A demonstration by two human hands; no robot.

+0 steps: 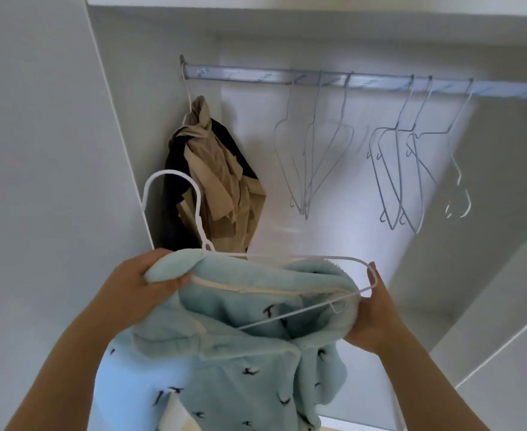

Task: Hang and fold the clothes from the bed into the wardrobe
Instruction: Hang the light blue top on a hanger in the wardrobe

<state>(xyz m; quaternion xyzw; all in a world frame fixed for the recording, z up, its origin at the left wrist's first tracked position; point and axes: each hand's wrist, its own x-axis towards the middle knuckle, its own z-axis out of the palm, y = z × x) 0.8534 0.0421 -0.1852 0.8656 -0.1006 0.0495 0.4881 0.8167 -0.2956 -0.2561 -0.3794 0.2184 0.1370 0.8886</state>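
Bare left grip (134,284), bare right grip (377,315), forearms (78,353) uncovered to frame edge

Rail (256,76): grey metal bar, level, across the upper wardrobe (249,119).
Left hangers (305,200): three thin wire ones, bare, bunched near mid-rail.
Right hangers (413,132): three more, bare, apart from the first group.
Beige garment (221,181): crumpled, hung at the rail's left end.
Dark garment (173,169): hung touching the beige garment, partly behind it.
Wall (38,150): pale, plain, left of the wardrobe.
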